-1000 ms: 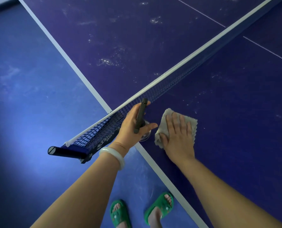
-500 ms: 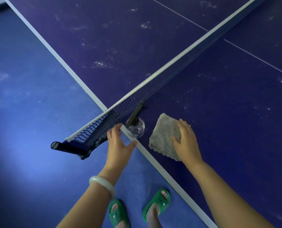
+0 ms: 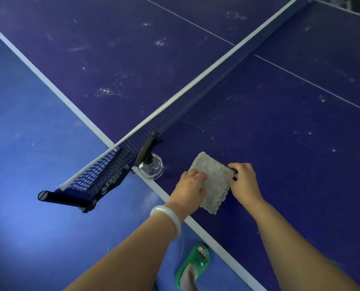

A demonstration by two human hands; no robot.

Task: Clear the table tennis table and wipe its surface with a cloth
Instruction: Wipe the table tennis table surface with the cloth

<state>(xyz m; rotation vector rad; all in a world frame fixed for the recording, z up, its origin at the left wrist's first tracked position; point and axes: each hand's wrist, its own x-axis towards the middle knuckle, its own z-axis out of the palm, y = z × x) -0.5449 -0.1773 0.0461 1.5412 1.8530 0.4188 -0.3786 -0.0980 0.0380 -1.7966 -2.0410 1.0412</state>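
Cloth (image 3: 214,181), grey and nubbly, was held between both hands over the near half of the dark blue table tennis surface (image 3: 280,133), close to its white side edge. The left hand (image 3: 190,186) came in from seven o'clock, and its fingers (image 3: 199,176) were curled over the cloth's left edge, gripping it. The right hand (image 3: 243,181) came in from five o'clock; its fingers (image 3: 237,165) were bent and pinched the cloth's right corner. Whether the cloth lay flat on the surface or hung just off it could not be told. A pale bangle (image 3: 168,219) circled the left wrist.

At ten o'clock from the cloth, near it but apart, stood a clear round spray bottle (image 3: 151,168) with a black trigger head, right at the surface's edge and just beside the net (image 3: 175,110). The net ran from the bottle toward one o'clock across the surface, with white tape along its top. Its black post clamp (image 3: 63,197) stuck out past the edge at eight o'clock from the bottle, over the blue floor (image 3: 27,143).

Whitish smudges (image 3: 106,92) marked the far half beyond the net, and smaller specks dotted the near half at three o'clock from the hands. At six o'clock, below the arms, a foot in a green sandal (image 3: 193,265) stood on the floor beside the white edge.
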